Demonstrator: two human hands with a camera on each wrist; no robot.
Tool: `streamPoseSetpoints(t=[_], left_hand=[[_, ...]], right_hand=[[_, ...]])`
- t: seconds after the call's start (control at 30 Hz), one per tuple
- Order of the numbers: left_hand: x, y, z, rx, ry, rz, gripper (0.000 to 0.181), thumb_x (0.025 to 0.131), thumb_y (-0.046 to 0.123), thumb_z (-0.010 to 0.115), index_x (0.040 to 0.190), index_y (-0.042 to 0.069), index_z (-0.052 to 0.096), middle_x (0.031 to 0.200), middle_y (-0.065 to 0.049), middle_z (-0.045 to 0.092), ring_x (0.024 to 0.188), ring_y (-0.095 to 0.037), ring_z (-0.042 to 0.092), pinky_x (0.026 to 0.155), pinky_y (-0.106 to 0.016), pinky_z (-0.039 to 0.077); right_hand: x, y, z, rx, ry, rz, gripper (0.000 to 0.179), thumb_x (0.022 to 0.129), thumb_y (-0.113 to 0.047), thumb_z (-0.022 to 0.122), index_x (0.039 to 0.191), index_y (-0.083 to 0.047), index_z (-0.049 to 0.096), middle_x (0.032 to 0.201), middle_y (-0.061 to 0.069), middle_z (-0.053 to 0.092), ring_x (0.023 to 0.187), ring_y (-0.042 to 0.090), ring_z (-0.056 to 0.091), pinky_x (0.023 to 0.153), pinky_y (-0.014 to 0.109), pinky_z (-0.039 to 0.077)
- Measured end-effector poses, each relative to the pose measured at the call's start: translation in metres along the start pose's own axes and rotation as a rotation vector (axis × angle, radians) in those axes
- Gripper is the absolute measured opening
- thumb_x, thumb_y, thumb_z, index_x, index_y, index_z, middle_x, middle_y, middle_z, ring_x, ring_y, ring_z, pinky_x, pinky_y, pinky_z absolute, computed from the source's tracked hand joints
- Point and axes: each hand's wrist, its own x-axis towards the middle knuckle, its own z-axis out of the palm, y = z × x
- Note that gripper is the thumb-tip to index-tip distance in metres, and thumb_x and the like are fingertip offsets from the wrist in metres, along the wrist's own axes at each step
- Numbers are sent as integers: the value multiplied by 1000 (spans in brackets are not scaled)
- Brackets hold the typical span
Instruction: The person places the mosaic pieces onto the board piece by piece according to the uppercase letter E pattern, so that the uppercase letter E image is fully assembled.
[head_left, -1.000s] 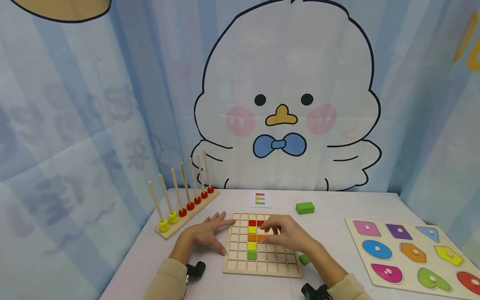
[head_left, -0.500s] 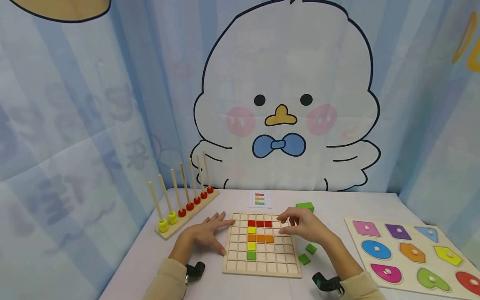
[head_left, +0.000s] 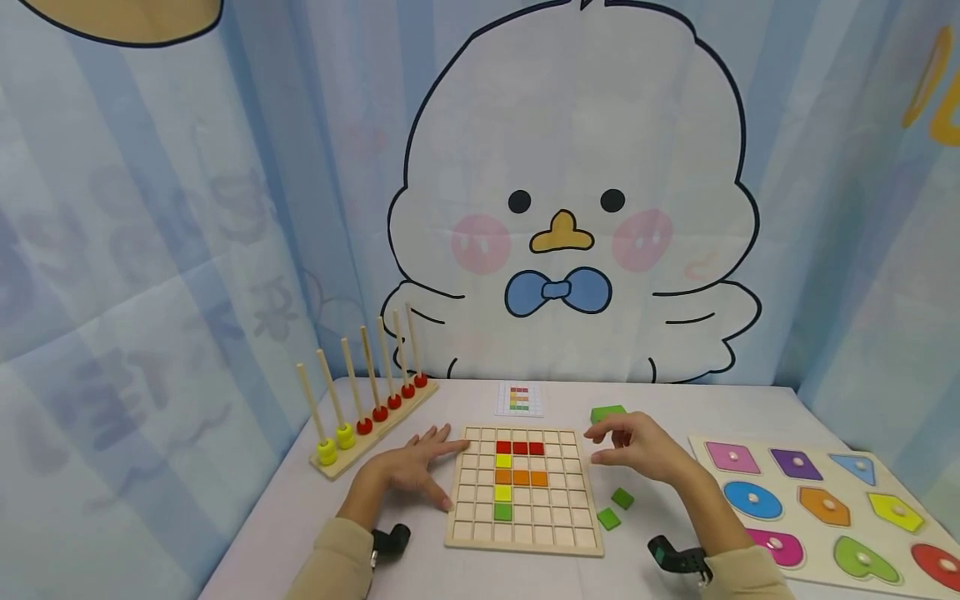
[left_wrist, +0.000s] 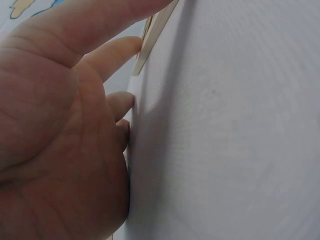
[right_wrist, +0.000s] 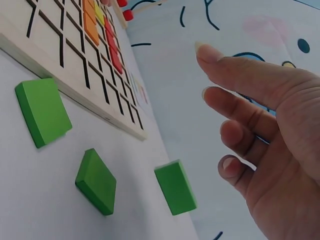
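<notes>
A wooden grid board point(head_left: 558, 514) lies mid-table. Red tiles point(head_left: 519, 448), yellow tiles point(head_left: 503, 493), orange tiles point(head_left: 522, 477) and one green tile point(head_left: 503, 512) sit in its squares. My left hand point(head_left: 411, 467) rests at the board's left edge, thumb and index finger touching it, fingers spread. Past the board's right edge hovers my right hand point(head_left: 637, 448), holding nothing, with thumb and index finger apart, as the right wrist view confirms. Below that hand, two loose green tiles point(head_left: 622, 498) lie beside the board. A green block point(head_left: 607, 413) stands behind the hand, partly hidden by it.
A small pattern card point(head_left: 519, 399) lies behind the board. At the left stands a peg rack point(head_left: 352, 448) with red and yellow beads. A shape puzzle board point(head_left: 810, 500) lies at the right, partly behind the right forearm. A printed curtain point(head_left: 555, 350) closes the back.
My right hand has moved right, off the board, uncovering a full row of red tiles, the orange row and both loose green tiles. My left hand stays in place.
</notes>
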Motion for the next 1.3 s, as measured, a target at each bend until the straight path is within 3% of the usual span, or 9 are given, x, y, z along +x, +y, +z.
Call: streamPoseSetpoints(t=[0.3, 0.53, 0.7, 0.9, 1.13, 1.3], left_hand=[[1, 0, 1, -13, 2, -12, 103, 73, 38, 94, 161, 34, 40, 177, -12, 6, 163, -36, -5, 131, -58, -5], [2, 0, 1, -9, 6, -14, 103, 72, 38, 94, 160, 34, 41, 177, -11, 6, 163, -36, -4, 131, -57, -4], [3, -1, 1, -8, 6, -6, 103, 72, 38, 94, 160, 34, 41, 176, -12, 6, 163, -36, -4, 131, -58, -4], [3, -2, 1, -21, 4, -7, 103, 72, 38, 94, 160, 35, 41, 177, -12, 6, 163, -36, -5, 131, -58, -5], [3, -2, 2, -20, 1, -13, 103, 72, 38, 94, 160, 35, 41, 177, -11, 5, 163, -36, -5, 131, -58, -4], [4, -3, 2, -21, 3, -15, 103, 72, 38, 94, 160, 36, 41, 177, -11, 6, 163, -36, -4, 131, -58, -4]], right_hand=[[-7, 12, -13, -9, -116, 52, 30, 86, -13, 83, 114, -6, 77, 108, 17, 74, 79, 16, 54, 63, 24, 46], [-10, 21, -16, 4, -192, 110, 26, 83, -12, 85, 108, -8, 80, 108, 12, 76, 88, 21, 55, 67, 26, 47], [-13, 27, -17, 0, -252, 108, 26, 80, -11, 86, 105, -9, 81, 107, 9, 77, 87, 19, 57, 68, 27, 48], [-17, 30, -17, 3, -278, 123, 27, 76, -10, 89, 102, -10, 82, 103, 6, 77, 81, 15, 56, 66, 25, 45], [-18, 30, -17, -12, -322, 176, 24, 76, -10, 89, 99, -14, 83, 99, 1, 75, 87, 20, 55, 70, 25, 42], [-18, 36, -14, 36, -359, 165, 24, 75, -8, 89, 98, -11, 82, 99, 3, 76, 87, 18, 56, 73, 25, 44]])
